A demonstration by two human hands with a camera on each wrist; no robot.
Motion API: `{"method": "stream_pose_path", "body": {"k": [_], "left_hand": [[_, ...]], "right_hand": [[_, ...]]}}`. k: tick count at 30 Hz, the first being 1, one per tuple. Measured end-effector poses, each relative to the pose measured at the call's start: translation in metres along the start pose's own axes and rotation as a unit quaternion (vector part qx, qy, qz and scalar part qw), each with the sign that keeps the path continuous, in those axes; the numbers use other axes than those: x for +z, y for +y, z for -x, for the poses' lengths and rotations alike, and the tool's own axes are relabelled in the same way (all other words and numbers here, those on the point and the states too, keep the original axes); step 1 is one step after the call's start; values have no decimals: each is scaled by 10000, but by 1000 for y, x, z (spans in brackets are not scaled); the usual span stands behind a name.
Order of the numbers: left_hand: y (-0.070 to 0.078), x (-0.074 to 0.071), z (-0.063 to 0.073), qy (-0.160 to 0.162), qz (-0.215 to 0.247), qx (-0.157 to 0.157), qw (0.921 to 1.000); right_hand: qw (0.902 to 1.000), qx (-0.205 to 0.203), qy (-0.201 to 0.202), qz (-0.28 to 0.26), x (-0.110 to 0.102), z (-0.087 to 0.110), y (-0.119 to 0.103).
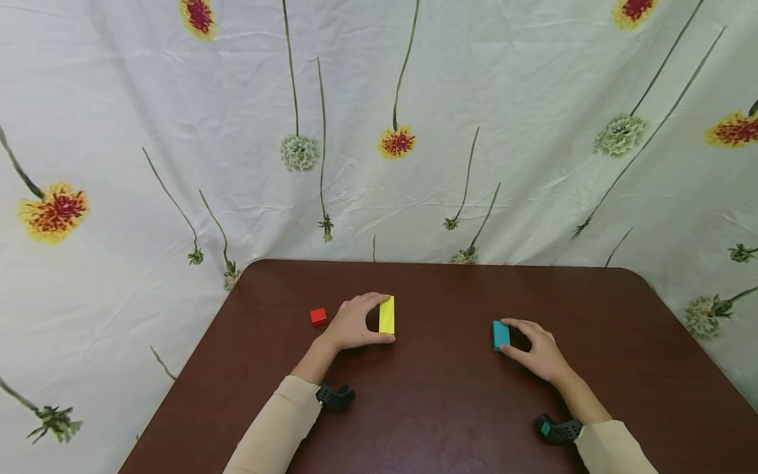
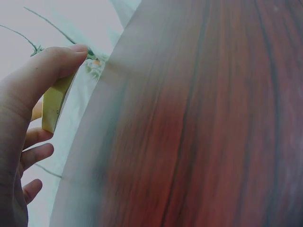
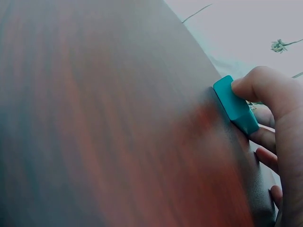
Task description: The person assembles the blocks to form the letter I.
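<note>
My left hand (image 1: 354, 324) pinches a yellow rectangular block (image 1: 387, 315) between thumb and fingers, one at each short end. In the left wrist view the yellow block (image 2: 55, 105) is tilted, with the thumb over its upper end and the other fingers behind it. Toward the right, my right hand (image 1: 537, 351) grips a blue-green block (image 1: 501, 336) by its two ends. The right wrist view has that block (image 3: 235, 105) with the thumb at its top end and fingertips at the lower end. A small red block (image 1: 318, 316) lies on the table just left of my left hand.
The dark red-brown wooden table (image 1: 438, 408) has rounded far corners. Behind it hangs a white cloth (image 1: 355, 191) printed with flowers and stems. Black bands (image 1: 335, 397) sit at both wrists, below cream sleeves.
</note>
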State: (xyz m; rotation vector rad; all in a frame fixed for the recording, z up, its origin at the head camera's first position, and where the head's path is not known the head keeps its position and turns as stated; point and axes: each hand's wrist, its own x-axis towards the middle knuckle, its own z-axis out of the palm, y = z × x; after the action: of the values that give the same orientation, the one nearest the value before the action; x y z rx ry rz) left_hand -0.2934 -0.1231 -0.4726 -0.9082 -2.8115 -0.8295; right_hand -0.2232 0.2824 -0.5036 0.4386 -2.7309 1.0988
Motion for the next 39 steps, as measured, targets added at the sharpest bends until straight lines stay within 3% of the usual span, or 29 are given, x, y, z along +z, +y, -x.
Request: {"method": "stream_pose_path", "body": {"k": [19, 39], "left_hand": [[18, 15, -11, -327, 53, 12, 9994], [36, 33, -18, -341, -29, 124, 9993]], "right_hand": [[10000, 47, 17, 5, 0, 1, 2], [10000, 71, -8, 8, 0, 0, 2]]}}
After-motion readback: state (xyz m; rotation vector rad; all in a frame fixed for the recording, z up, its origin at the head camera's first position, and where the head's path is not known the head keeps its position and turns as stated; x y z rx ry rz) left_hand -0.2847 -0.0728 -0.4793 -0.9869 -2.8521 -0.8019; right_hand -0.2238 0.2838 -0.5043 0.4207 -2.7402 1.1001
